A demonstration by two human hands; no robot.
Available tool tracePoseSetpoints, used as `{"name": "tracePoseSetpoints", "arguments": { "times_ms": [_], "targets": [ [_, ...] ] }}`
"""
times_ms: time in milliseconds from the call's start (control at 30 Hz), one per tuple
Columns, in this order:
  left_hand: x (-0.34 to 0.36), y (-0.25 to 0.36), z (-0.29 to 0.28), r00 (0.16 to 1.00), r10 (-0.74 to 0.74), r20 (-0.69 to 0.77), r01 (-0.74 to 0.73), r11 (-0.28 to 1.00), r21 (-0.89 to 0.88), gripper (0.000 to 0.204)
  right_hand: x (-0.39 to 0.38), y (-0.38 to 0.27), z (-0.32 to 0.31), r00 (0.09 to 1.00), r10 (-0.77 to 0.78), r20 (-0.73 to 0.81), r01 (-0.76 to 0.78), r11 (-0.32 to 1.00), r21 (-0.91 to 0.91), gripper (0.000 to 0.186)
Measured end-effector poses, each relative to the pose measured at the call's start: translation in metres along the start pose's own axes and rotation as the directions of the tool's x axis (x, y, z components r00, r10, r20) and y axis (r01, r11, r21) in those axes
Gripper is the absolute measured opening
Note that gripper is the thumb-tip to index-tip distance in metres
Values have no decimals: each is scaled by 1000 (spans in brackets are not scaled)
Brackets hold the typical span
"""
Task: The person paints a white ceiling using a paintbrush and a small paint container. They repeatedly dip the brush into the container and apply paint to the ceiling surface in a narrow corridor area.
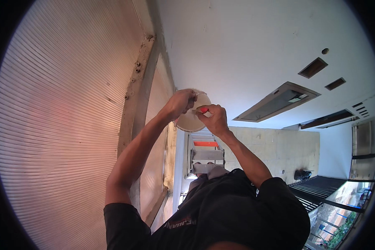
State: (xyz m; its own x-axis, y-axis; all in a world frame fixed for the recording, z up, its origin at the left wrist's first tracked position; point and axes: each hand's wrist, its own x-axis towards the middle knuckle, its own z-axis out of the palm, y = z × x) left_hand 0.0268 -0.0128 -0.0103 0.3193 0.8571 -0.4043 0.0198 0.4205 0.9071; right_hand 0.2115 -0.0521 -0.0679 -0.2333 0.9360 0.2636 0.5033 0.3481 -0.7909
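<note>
Beside the left panel wall (62,116), the left hand (182,104) is gripping a pale round container (191,124) by its rim; any contents are looking too indistinct to name. The right hand (214,119) is pinching a small red object (203,110) over it, partly hidden. Farther off, a ladder (207,155) is standing, partly covered.

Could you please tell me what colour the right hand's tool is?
Red, showing best in the head view.
</note>
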Motion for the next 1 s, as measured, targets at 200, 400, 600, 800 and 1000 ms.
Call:
{"name": "tracePoseSetpoints", "arguments": {
  "times_ms": [200, 400, 600, 800, 1000],
  "targets": [
    [-3, -2, -4, 999, 48, -5, -48, 999, 12, 23, 7, -4, 4, 988, 137, 67, -148, 967, 207, 18],
    [3, 0, -5, 1000, 4, 28, -4, 1000, -8, 22, 22, 15, 6, 937, -312, -155, 266, 928, -261, 19],
    [-2, 2, 0, 1000, 22, 7, -22, 1000, 21, 21, 12, -3, -2, 969, -218, -118, 194, 962, -191, 16],
    [-2, 2, 0, 999, 32, 21, -31, 998, -54, 22, 8, 0, 7, 976, 180, 119, -202, 957, 207, 16],
    [-4, 1, -2, 1000, 6, 20, -6, 1000, -5, 23, 12, 10, 9, 991, 131, 17, -132, 967, 217, 16]
  ]
}}
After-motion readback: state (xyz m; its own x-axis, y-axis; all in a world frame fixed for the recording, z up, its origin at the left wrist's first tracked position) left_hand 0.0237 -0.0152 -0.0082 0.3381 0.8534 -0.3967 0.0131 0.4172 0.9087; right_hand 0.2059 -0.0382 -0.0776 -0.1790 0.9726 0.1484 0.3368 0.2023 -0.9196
